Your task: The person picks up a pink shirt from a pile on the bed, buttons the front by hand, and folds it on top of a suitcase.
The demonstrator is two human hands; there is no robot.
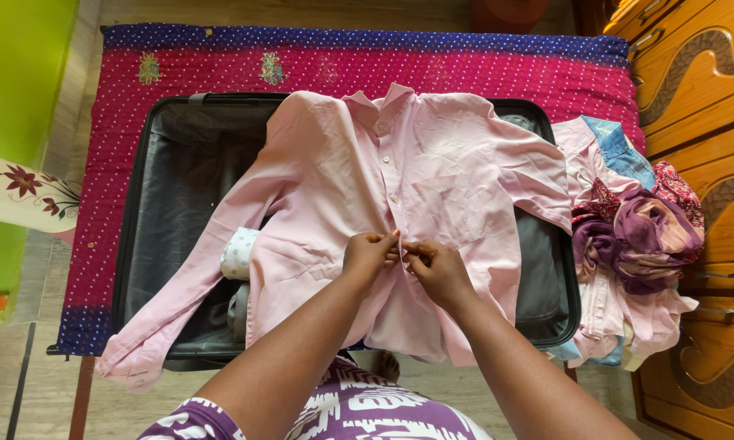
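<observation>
- The open suitcase (151,212) lies on a bed cover (334,61) of pink and blue with white dots; its black rim is near the cover's front edge, and a free strip of cover is behind it
- A wooden cupboard (701,90) stands close on the right, and a pile of clothes (632,236) fills the gap between it and the suitcase
- On the left the floor (24,367) gives open room beside the bed
- The pink shirt (432,163) is spread over the suitcase, collar to the far side, one sleeve hanging over the front left rim
- The left hand (368,254) and the right hand (436,269) meet at the shirt's button line, low on the front; each pinches the cloth there with closed fingers, almost touching each other
- A small white rolled item (238,253) lies inside the suitcase, just beside the shirt's left side
</observation>
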